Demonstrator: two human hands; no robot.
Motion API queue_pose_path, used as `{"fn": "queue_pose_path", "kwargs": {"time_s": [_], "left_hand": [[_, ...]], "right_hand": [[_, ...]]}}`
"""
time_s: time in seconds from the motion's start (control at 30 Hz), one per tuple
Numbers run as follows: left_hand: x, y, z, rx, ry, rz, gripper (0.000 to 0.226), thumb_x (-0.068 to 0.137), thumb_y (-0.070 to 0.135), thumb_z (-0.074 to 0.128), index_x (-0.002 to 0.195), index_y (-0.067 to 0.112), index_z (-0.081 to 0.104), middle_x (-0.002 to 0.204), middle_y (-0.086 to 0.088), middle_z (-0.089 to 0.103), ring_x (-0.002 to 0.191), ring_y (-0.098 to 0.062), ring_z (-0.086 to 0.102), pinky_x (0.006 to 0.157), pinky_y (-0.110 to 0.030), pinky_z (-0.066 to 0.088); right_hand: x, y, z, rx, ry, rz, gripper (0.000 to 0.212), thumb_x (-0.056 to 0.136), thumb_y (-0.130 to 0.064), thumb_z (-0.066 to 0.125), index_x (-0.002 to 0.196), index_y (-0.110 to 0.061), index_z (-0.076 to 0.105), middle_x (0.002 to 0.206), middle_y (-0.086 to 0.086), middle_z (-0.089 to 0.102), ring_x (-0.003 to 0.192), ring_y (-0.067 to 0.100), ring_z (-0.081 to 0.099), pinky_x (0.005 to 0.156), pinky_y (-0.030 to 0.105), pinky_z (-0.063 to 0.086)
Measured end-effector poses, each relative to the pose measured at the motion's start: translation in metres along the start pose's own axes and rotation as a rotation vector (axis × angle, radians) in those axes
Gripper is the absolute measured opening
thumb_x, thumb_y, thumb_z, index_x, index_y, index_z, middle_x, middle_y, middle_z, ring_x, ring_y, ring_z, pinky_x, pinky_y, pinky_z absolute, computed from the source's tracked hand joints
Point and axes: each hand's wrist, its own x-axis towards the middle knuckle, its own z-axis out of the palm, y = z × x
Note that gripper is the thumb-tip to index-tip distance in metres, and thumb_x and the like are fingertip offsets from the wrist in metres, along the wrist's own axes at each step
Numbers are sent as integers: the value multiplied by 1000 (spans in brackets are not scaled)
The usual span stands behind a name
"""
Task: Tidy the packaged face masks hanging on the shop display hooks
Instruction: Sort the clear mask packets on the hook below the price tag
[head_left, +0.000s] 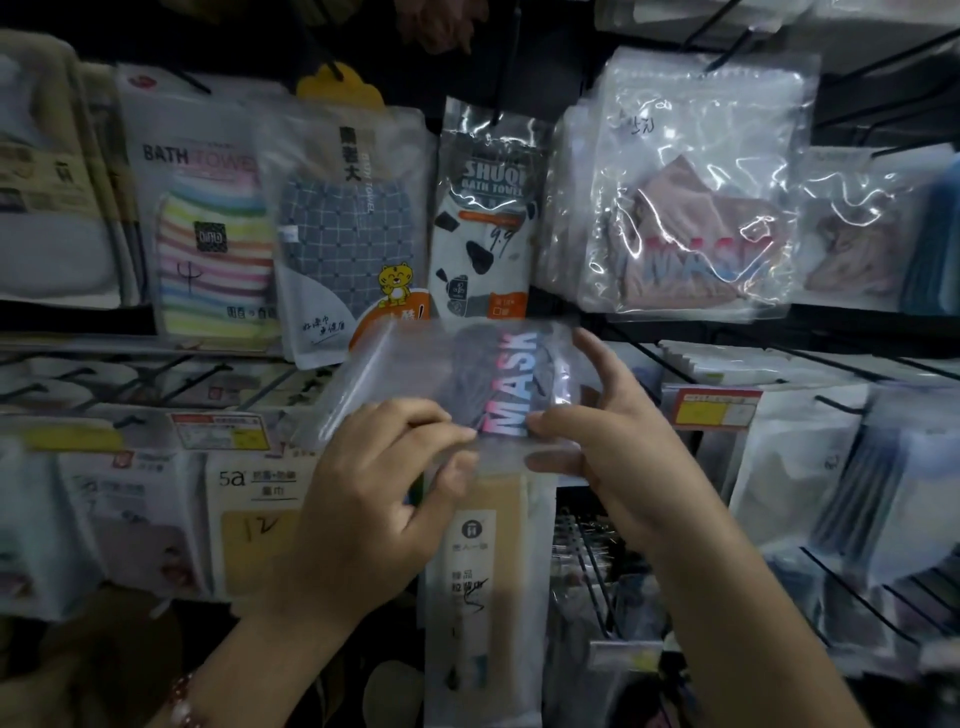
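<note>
A clear plastic mask packet (467, 374) with a dark mask inside and pink-white "MASK" lettering lies turned sideways in front of me, off any hook. My left hand (374, 483) pinches its lower edge with thumb and fingers. My right hand (613, 436) grips its right side, thumb on the front near the lettering, index finger raised along the edge. At upper right a stack of clear packets with a pink mask (696, 208) hangs on a black hook (727, 52).
Bath towel packs (332, 228) hang on hooks at upper left and centre. Below are more packaged goods, yellow price tags (714, 408) and black wire hooks (852, 587) sticking out. A tall white pack (483, 582) hangs just under my hands.
</note>
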Motion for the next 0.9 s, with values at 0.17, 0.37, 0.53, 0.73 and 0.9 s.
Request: {"fn": "queue_pose_path", "kwargs": {"time_s": [0.17, 0.37, 0.53, 0.73, 0.9], "left_hand": [[8, 6, -9, -69, 79, -432, 35, 95, 39, 52, 126, 26, 62, 128, 13, 44, 127, -4, 40, 106, -26, 33], [33, -4, -20, -619, 163, -925, 45, 89, 50, 61, 132, 39, 55, 124, 14, 63, 115, -9, 60, 103, -41, 46], [66, 5, -14, -912, 25, -987, 13, 97, 21, 60, 102, 20, 72, 92, -3, 77, 87, -18, 72, 86, -38, 55], [96, 24, 3, -813, -168, -785, 11, 95, 16, 65, 97, 21, 73, 92, -6, 77, 87, -32, 73, 80, -48, 61], [118, 46, 15, -646, -360, -511, 11, 93, 15, 68, 96, 26, 70, 87, 11, 77, 80, -11, 73, 74, -27, 59]], "right_hand": [[-12, -7, 0, -73, 25, -271, 95, 83, 15, 59, 149, -44, 27, 109, -5, 70, 86, 20, 71, 65, 28, 55], [-27, -2, -16, 2, 77, -420, 93, 86, 17, 57, 149, -44, 28, 110, -3, 69, 91, 21, 68, 78, 37, 58], [-39, 10, -25, -71, 195, -398, 96, 87, 17, 56, 149, -48, 23, 108, -2, 68, 84, 20, 70, 66, 30, 57], [-51, 17, -56, -463, 552, -288, 78, 82, -26, 71, 146, -43, 29, 152, 0, 35, 133, 17, 45, 104, 49, 45], [-61, -23, -65, -900, 674, -555, 69, 90, -33, 63, 150, -33, 28, 160, -15, 11, 147, 10, 11, 114, 43, 24]]}}
